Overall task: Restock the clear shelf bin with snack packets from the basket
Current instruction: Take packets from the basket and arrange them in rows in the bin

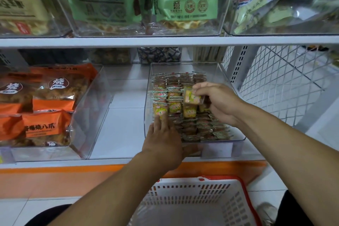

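A clear shelf bin on the lower shelf holds several rows of small yellow-and-green snack packets. My right hand is inside the bin and pinches one packet above the rows. My left hand reaches over the bin's front edge, its straight fingers pressing on the front-left packets. The white basket with a red rim stands on the floor below; the part I see holds no packets.
A clear bin of orange snack bags sits to the left on the same shelf. Bins of green and tan bags fill the shelf above. A white wire mesh panel closes the right side.
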`<state>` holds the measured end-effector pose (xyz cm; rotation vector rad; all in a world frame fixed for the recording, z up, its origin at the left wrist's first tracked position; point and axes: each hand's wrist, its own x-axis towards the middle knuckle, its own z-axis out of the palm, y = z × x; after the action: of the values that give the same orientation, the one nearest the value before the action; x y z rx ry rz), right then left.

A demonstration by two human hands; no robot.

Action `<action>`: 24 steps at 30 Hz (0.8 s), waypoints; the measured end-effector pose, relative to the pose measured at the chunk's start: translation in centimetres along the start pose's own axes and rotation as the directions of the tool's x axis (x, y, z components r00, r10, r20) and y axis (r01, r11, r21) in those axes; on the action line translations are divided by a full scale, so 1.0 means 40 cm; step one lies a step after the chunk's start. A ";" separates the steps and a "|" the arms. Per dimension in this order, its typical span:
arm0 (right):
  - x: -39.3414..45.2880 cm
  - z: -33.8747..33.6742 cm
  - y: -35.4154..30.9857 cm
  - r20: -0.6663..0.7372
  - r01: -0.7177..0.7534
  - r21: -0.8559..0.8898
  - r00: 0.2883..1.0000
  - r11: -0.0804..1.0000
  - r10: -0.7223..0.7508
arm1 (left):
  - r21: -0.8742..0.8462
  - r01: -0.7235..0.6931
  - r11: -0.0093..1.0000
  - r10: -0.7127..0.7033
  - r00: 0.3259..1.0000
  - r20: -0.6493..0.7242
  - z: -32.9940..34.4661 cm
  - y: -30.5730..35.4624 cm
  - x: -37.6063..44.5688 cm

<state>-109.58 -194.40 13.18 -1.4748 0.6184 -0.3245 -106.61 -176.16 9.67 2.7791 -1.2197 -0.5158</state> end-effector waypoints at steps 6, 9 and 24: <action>-0.015 0.024 0.005 0.240 -0.093 0.035 0.967 0.995 0.082 | -0.002 0.035 0.999 -0.035 0.999 0.021 0.000 0.005 0.006; -0.017 0.035 0.024 0.160 0.233 -0.444 0.971 0.865 -0.180 | 0.004 0.049 0.999 -0.049 0.998 0.035 -0.002 0.010 0.012; 0.031 0.068 0.080 0.333 0.475 -0.872 0.754 0.120 -0.566 | -0.053 0.049 0.997 -0.049 0.999 0.003 -0.004 0.011 0.013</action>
<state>-107.58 -192.56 9.75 -2.9001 0.2586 -0.6513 -106.54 -176.85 9.77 2.7709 -1.1244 -0.5458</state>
